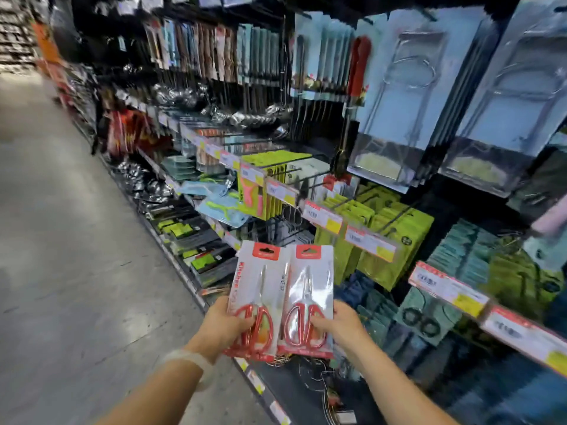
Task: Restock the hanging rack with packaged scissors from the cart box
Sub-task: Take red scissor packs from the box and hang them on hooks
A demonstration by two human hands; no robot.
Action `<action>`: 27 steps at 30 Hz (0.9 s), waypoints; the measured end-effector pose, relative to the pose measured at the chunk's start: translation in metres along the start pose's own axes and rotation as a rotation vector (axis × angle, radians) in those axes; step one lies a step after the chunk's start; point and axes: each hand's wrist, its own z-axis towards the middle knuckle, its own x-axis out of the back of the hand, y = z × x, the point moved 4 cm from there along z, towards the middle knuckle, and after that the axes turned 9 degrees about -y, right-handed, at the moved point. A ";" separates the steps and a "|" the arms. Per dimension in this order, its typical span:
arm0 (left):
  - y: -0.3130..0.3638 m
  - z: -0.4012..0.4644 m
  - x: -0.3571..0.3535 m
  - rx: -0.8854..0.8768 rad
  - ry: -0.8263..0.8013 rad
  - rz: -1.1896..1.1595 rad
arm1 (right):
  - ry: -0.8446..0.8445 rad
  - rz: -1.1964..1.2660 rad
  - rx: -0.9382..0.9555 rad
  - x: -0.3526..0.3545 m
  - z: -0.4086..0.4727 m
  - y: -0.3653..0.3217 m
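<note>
I hold two packs of red-handled scissors upright in front of the shelving. My left hand (222, 325) grips the lower part of the left pack of scissors (260, 289), thumb across the red handles. Beside it, my right hand (339, 325) grips the bottom of the right pack of scissors (310, 289). Both packs have white cards with red tops and a hang hole. The hanging rack (306, 179) of black pegs stands just behind and above them, with price tags on the peg ends. The cart box is out of view.
Green packs (395, 240) hang to the right, teal packs (460, 256) further right, large clear blister packs (405, 96) above. Ladles and utensils (184, 96) hang at left. Low shelves (190, 228) run along the grey aisle floor (61, 240).
</note>
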 end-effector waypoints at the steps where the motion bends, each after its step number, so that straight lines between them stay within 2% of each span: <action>1: 0.002 0.012 0.004 0.008 -0.011 0.000 | 0.002 0.010 -0.013 -0.003 0.010 -0.002; 6: 0.021 0.072 0.023 -0.003 -0.005 0.043 | 0.074 0.034 -0.043 -0.012 0.059 -0.020; 17: 0.076 0.195 0.108 -0.033 -0.187 0.193 | 0.287 0.071 -0.002 -0.054 0.156 -0.094; 23: 0.084 0.227 0.124 -0.047 -0.268 0.163 | 0.374 0.186 -0.049 -0.072 0.175 -0.093; 27: 0.077 0.238 0.126 -0.002 -0.379 0.168 | 0.345 0.262 -0.077 -0.083 0.173 -0.093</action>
